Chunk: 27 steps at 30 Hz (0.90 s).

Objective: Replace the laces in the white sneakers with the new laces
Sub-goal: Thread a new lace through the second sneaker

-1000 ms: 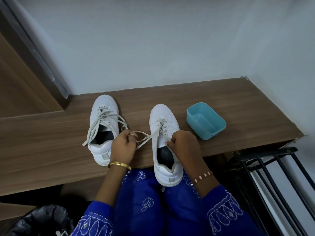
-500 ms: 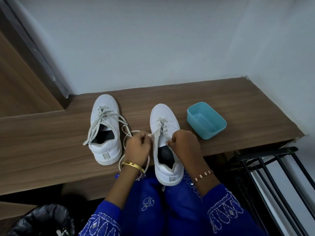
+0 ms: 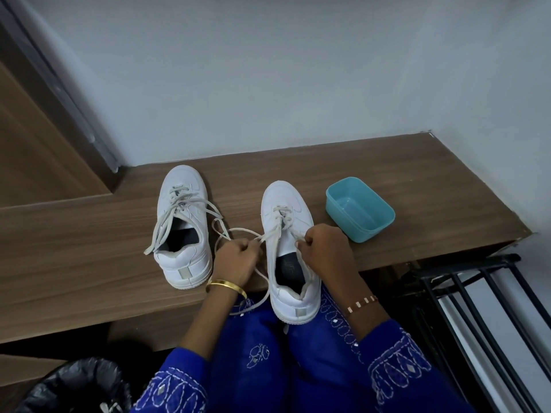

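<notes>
Two white sneakers stand on a wooden bench (image 3: 402,180), toes toward the wall. The left sneaker (image 3: 182,225) has loose off-white laces trailing over its sides. The right sneaker (image 3: 289,251) sits at the bench's front edge, its heel over my lap. My left hand (image 3: 235,257) pinches one end of the right sneaker's lace (image 3: 268,234) just left of the shoe; slack loops around the hand and hangs down. My right hand (image 3: 325,248) pinches the other lace end at the shoe's right eyelets.
An empty teal plastic tub (image 3: 359,208) stands right of the sneakers. A black metal rack (image 3: 477,293) is at the lower right, a black bin bag (image 3: 74,386) at the lower left. A wooden door frame (image 3: 59,93) rises on the left.
My left hand moved right from beside the left sneaker to the right sneaker, then back a little, drawing the lace taut. My right hand stayed at the eyelets.
</notes>
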{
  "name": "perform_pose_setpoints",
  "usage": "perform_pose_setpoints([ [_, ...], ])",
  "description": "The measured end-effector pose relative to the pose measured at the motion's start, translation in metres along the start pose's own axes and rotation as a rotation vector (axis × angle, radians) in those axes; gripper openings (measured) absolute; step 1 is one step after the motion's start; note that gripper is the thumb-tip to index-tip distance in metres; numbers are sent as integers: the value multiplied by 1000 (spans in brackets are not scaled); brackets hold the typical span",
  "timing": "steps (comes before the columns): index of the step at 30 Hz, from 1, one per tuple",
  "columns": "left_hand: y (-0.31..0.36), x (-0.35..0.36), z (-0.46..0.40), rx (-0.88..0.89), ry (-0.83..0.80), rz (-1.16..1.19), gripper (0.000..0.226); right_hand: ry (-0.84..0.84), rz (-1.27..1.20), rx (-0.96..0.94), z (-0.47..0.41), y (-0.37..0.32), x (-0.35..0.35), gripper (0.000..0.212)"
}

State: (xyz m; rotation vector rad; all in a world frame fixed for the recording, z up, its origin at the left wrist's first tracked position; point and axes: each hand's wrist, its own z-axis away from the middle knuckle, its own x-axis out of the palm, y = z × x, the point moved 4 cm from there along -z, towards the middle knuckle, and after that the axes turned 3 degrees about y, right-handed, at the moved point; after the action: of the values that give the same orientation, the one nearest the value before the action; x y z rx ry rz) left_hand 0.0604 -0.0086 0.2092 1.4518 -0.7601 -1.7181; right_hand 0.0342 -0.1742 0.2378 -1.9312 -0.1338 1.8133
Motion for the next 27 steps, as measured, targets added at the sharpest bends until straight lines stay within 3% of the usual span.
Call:
perform_pose_setpoints([
  [5, 25, 6, -2, 75, -25, -72, 40, 10, 2, -7, 2, -2, 0, 28],
  [11, 21, 16, -20, -216, -72, 399, 25, 1, -6, -18, 0, -1, -2, 28],
  [15, 20, 12, -25, -276, -108, 725, 27, -1, -13, -14, 1, 1, -2, 29],
  [19, 31, -7, -31, -199, -27, 882, 32, -9, -12, 1, 3, 2, -1, 40],
  [23, 44, -37, -33, -123, 104, 1036, 28, 4, -35, -17, 6, 1, -3, 28],
  [27, 63, -56, -20, -9, 48, 974, 25, -82, -151, 13, 0, 3, -7, 35],
])
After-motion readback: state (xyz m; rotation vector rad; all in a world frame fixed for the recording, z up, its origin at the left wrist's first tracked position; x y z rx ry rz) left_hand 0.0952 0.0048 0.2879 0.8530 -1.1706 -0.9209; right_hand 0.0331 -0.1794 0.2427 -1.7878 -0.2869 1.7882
